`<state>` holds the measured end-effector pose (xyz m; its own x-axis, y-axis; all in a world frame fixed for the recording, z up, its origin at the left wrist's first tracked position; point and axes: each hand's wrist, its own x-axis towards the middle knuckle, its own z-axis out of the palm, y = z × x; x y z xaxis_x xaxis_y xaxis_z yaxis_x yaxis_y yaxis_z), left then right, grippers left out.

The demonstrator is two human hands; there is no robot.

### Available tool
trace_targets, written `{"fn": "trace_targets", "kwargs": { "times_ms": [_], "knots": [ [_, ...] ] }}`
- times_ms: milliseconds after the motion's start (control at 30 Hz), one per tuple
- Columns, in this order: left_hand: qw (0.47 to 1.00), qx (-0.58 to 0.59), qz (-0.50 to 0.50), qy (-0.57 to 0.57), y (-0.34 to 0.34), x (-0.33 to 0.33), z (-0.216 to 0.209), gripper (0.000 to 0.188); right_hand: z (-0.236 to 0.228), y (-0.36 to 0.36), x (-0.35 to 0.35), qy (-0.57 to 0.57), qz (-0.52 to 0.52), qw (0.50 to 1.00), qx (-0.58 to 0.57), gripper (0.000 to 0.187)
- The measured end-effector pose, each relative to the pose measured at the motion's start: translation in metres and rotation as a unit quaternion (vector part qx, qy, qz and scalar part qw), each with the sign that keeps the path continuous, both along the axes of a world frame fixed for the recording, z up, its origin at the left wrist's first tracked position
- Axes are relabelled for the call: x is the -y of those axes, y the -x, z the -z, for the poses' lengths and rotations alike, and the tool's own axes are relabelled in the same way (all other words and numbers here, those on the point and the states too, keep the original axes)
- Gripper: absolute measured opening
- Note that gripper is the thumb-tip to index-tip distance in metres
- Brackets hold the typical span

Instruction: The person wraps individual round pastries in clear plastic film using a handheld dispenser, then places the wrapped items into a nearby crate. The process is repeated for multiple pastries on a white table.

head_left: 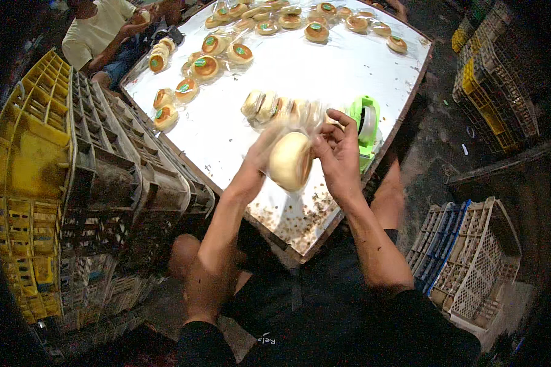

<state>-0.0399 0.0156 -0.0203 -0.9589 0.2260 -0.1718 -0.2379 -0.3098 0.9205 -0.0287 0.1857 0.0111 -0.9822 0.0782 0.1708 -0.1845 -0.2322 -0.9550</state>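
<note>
Above the near part of the white table (275, 221), a round pale bun (291, 160) with a browned side is tilted up in clear plastic. My left hand (255, 160) grips it from the left, its fingers partly smeared by motion. From the right, my right hand (338, 153) pinches at the plastic beside the bun, fingers curled. Just beyond my hands lies a row of wrapped buns (265, 106), packed side by side. A bright green tape dispenser (368, 122) with a pale roll stands next to my right hand, by the table's right edge.
More wrapped buns (206, 66) with green labels spread over the far and left table. Stacked yellow and grey crates (40, 159) rise close on the left. Other crates (480, 92) stand far right, and pale ones (471, 257) lower right. A person (98, 37) sits far left.
</note>
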Motion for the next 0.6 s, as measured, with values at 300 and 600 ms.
{"fn": "trace_targets", "kwargs": {
  "times_ms": [300,600],
  "knots": [
    [0.975,0.026,-0.197,0.098,-0.039,-0.047,-0.023,0.06,0.012,-0.028,-0.009,0.178,-0.077,0.972,0.132,0.045],
    [0.935,-0.09,-0.294,0.177,0.0,0.035,-0.027,0.058,0.004,-0.024,0.046,-0.202,-0.143,0.968,-0.048,0.041]
  ]
}}
